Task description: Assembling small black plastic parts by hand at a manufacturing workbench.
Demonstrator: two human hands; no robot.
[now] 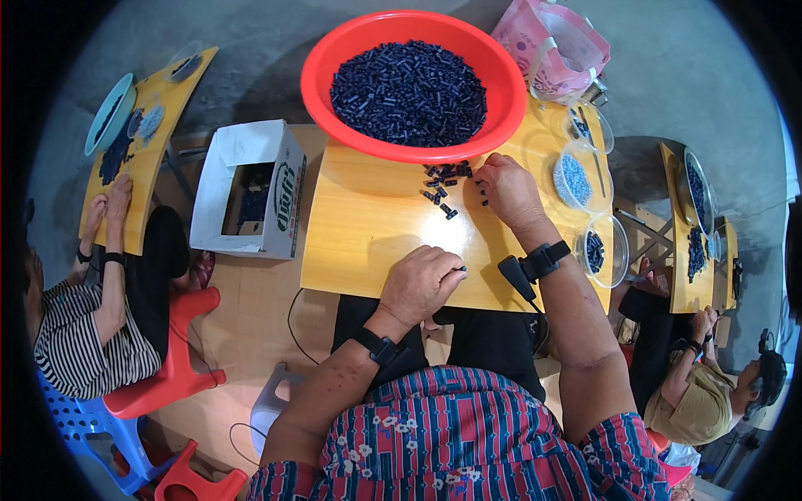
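Observation:
My left hand (420,282) rests as a loose fist near the front edge of the yellow wooden board (368,238), pinching a small dark piece between thumb and finger. My right hand (508,190) lies farther back, fingertips touching a scatter of small dark blue plastic pieces (443,185) on the board. Behind them stands a large red basin (413,83) heaped with the same pieces. Both wrists wear black bands.
Three clear bowls (576,179) with small parts sit along the board's right side, a pink bag (551,50) behind. A white cardboard box (251,188) stands at left. Two other people work at similar boards far left (109,242) and far right (702,367).

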